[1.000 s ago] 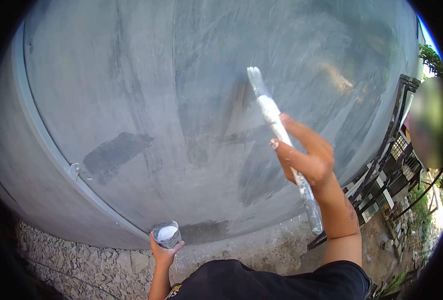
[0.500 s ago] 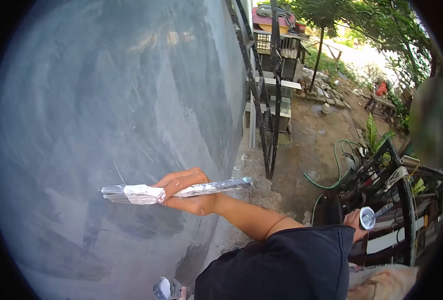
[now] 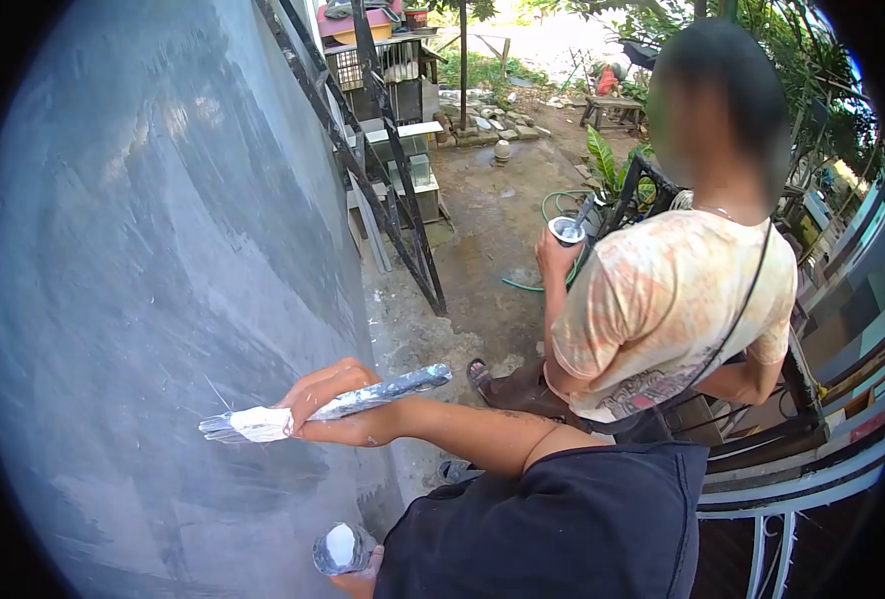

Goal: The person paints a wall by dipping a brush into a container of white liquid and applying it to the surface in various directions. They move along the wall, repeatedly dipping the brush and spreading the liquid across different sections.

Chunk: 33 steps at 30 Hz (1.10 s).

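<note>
My right hand (image 3: 338,399) is closed around a paint-spattered brush (image 3: 388,390), its white-coated head and splayed bristles pointing left against or close to the grey wall (image 3: 163,299); contact is hard to tell. Low in the view, my left hand (image 3: 368,571) grips a grey-sided cup (image 3: 341,547) with white paint inside. Only part of that hand shows beside my dark shirt (image 3: 552,529).
A person (image 3: 682,290) in a patterned shirt stands at the right, holding a cup (image 3: 567,231) with a brush in it. A black metal frame (image 3: 403,170) leans near the wall. Behind are a green hose (image 3: 522,288), stones and a small bench (image 3: 612,112).
The view has swung right, bringing the other person's head and torso into sight. My right hand still holds the brush, now tilted more; the cup in my left hand shows more fully.
</note>
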Motion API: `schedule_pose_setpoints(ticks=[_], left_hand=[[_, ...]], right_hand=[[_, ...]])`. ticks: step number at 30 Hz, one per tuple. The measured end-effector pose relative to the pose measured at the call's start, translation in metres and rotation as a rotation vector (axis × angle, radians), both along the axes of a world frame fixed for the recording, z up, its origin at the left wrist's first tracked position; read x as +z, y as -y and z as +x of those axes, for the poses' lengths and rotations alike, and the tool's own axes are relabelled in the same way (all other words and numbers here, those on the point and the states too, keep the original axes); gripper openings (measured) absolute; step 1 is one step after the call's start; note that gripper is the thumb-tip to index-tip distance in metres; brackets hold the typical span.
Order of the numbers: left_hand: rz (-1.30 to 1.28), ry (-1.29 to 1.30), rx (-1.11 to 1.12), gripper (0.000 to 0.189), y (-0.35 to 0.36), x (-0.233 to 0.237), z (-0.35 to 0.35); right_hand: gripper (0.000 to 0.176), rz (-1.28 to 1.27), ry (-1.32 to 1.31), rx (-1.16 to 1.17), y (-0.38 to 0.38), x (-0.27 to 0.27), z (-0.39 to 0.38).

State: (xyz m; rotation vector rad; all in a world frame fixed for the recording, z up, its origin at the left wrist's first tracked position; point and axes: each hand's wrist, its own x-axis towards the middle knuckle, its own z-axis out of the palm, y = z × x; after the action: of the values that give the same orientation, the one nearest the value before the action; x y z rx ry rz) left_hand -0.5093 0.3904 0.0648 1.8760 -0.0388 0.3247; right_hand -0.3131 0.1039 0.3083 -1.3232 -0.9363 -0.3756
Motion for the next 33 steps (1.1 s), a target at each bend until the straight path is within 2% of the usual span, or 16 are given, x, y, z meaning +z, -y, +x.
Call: schedule_pose_setpoints(ticks=[4,6,8,10,11,13,16,21,23,24,25,26,27,29,30,33], left_hand=[[-0.027,0.024,0.064,0.104,0.007,0.004,-0.015],[-0.097,-0.109,0.055,0.104,0.008,0.017,-0.014],[-0.168,-0.165,0.13,0.092,0.024,0.047,-0.012],[-0.076,-0.105,0.134,0.099,0.036,0.067,-0.028],[-0.068,-0.08,0.157,0.098,0.034,0.062,-0.028],[-0.021,-0.071,0.198,0.098,0.039,0.078,-0.039],[-0.049,-0.012,0.226,0.098,0.038,0.079,-0.052],[-0.049,-0.007,0.341,0.098,0.034,0.068,-0.072],[-0.035,-0.001,0.374,0.098,0.034,0.058,-0.081],[-0.039,0.002,0.385,0.097,0.035,0.055,-0.084],[-0.043,0.005,0.395,0.097,0.037,0.053,-0.087],[-0.047,0.008,0.405,0.097,0.035,0.045,-0.092],[-0.061,0.004,0.413,0.097,0.036,0.039,-0.096],[-0.072,-0.001,0.429,0.098,0.033,0.029,-0.101],[-0.055,-0.007,0.428,0.098,0.033,0.045,-0.095],[-0.078,-0.02,0.444,0.098,0.035,0.044,-0.11]], right_hand=[[0.012,-0.02,0.045,-0.023,0.01,0.004,-0.015],[0.01,-0.134,0.095,-0.106,0.01,0.008,-0.024],[0.011,-0.276,0.165,0.03,0.007,0.01,-0.025],[0.015,-0.443,0.164,0.189,0.005,0.011,-0.048],[0.015,-0.424,0.204,0.271,-0.004,0.018,-0.044],[0.021,-0.644,0.351,0.253,-0.012,0.035,-0.057],[0.027,-0.732,0.521,0.321,-0.026,0.076,-0.052],[0.019,-0.471,0.608,0.298,-0.04,0.153,-0.024],[0.018,-0.169,0.882,0.085,-0.044,0.167,-0.013],[0.018,-0.164,0.886,0.093,-0.047,0.171,-0.014],[0.016,-0.034,0.903,0.062,-0.051,0.175,-0.016],[0.018,0.093,0.917,0.033,-0.058,0.17,-0.023],[0.018,0.096,0.917,0.044,-0.064,0.155,-0.022],[0.013,-0.06,0.905,0.142,-0.079,0.104,-0.012],[0.014,-0.157,0.828,0.196,-0.076,0.094,-0.005],[0.017,-0.457,0.617,0.333,-0.058,0.021,-0.036]])
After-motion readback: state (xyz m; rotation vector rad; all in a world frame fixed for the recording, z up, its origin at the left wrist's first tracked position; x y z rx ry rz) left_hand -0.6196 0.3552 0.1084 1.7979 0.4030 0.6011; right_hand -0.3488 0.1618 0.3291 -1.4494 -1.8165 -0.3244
